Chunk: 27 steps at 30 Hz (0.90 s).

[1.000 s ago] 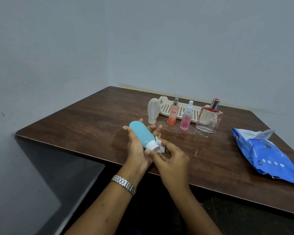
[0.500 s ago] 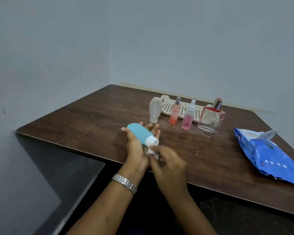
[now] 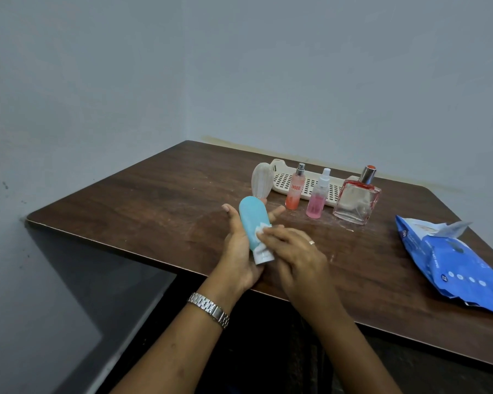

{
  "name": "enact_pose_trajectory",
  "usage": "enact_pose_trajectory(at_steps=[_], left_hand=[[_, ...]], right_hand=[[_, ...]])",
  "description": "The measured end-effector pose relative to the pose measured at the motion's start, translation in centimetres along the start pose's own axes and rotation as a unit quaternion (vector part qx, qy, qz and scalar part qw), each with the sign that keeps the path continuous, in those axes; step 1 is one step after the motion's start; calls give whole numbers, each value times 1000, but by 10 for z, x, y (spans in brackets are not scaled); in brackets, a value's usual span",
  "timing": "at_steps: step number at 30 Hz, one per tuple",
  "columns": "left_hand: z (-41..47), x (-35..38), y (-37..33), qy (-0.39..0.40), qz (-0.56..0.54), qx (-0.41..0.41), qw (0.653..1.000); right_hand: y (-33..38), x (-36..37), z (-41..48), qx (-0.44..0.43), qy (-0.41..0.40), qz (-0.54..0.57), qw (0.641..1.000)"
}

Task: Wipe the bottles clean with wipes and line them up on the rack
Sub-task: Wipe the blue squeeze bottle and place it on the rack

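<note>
Nearest, a metal wristwatch on the left wrist. Left hand: palm up at the near edge of the surface, thumb and fingers cupped either side of the blue bottle, which lies in the palm with its white cap toward the person; the cradle likely steadies it for rubbing. Right hand, ring on one finger: fingers bent over a small white wipe, pressing it to the bottle's lower body; the thumb is hidden. Step judged: wiping the first bottle. Right of the hands, a blue wipe pack, flap raised, lies within reach for a fresh sheet. Farther back, standing in a row on the surface: white bottle set on its cap, orange spray bottle, pink spray bottle, square glass bottle, apparently queued for cleaning. Behind them, a cream perforated rack, seemingly carrying no bottle yet. Beyond, a plain grey wall.
</note>
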<state>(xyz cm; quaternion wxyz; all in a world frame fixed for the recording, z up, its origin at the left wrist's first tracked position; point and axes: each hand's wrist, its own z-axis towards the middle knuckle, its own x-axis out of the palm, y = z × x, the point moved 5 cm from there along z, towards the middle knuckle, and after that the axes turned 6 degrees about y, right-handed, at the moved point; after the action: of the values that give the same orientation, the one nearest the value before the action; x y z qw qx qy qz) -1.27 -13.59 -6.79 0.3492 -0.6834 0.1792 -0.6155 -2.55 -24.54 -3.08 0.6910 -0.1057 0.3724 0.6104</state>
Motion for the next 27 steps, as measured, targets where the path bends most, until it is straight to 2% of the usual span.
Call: enact_pose_trajectory(at_steps=[3,7,12,16,18,21,27], left_hand=[[-4,3,1,-2,25,-12,1000],[-2,4,3,-42,84,25,995],[-2,6,7,-70,115,20,991],[1,6,10,-56,111,27,992],[-3,6,8,-45,109,2,993],[-7,5,5,-25,64,-25,997],[-9,11,2,-8,73,-36,997]], right_hand=[[1,-3,11,-18,-18,-45,999],[-5,-10,38,14,-16,-43,999],[-8,-11,59,31,29,-55,998],[3,-4,49,25,71,-81,994],[10,2,41,23,106,-65,992],[20,4,31,4,108,-66,992],[18,-2,7,-20,94,-52,994]])
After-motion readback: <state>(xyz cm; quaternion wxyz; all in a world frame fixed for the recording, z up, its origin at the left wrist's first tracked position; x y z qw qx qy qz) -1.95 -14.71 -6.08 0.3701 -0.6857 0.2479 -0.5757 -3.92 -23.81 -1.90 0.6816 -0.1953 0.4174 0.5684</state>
